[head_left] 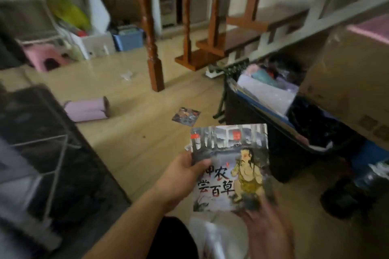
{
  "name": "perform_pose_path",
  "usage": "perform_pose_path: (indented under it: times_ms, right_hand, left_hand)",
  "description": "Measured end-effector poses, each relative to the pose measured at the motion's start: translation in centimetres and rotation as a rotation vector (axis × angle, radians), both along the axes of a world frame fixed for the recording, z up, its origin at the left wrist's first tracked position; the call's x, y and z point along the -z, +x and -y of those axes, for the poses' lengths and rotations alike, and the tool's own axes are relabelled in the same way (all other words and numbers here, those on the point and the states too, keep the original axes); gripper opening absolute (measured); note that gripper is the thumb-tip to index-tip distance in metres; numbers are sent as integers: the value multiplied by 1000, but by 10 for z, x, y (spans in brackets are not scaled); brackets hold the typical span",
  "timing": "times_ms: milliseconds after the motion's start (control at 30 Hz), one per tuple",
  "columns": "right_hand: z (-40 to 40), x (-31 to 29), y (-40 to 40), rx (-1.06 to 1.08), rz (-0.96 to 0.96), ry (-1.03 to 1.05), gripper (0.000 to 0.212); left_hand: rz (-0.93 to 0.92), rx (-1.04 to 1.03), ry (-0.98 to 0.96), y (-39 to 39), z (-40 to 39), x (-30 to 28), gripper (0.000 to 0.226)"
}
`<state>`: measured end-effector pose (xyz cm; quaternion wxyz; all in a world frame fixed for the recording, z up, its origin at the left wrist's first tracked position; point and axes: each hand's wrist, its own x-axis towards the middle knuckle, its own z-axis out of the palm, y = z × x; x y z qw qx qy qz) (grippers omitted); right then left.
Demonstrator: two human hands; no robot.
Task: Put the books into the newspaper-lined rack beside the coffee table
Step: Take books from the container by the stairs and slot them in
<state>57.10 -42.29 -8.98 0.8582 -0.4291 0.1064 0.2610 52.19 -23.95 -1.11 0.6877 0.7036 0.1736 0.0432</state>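
A: What do the hands have hold of?

B: A thin, flat picture book [230,166] with a glossy paper cover: grey, washed-out painting, a figure in yellow at the right, bold black brush characters at the lower left. The left hand [181,176] grips its left edge, thumb curled over the cover and the fingers [201,163] closed on it. The right hand [263,223] is under the bottom right corner, blurred; it seems to be closed on the book, though its fingers are too smeared to read well.

A: Is that the only book?

B: No. Another small, square one [185,116] with a dark, colourful cover lies flat on the pale wood-plank floor [130,132], well beyond the held one.

A: And the rack?

B: A dark, boxy container [263,132] stands on the floor just right of the held book, stuffed with pale sheets of paper and flat things standing on edge. I cannot tell whether its lining is newspaper.

A: Anything else nearby?

B: A soft pink roll [87,109] lies on the floor at the left, a turned wooden post [152,52] rises behind it, and a brown cardboard box [345,82] sits at the right.
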Motion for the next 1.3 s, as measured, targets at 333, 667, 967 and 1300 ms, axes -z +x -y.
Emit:
perform_pose_path:
  times_ms: [333,667,967,1300]
  right_hand:
    - [-66,-181,-75,-234,674,-589,31]
    - [-196,-317,-189,-261,1534,-605,69]
    - [-348,-431,-244,-250,2176,-600,42]
    - [-435,-402,-227,-198,2205,-767,24]
  left_hand:
    - [-38,174,478,-167,-88,-125,10]
    - [63,-444,655,-365,-155,-214,35]
    - [419,-1117,688,-396,-259,-264,13]
    - [377,-1161,591,-355,-306,-238,57]
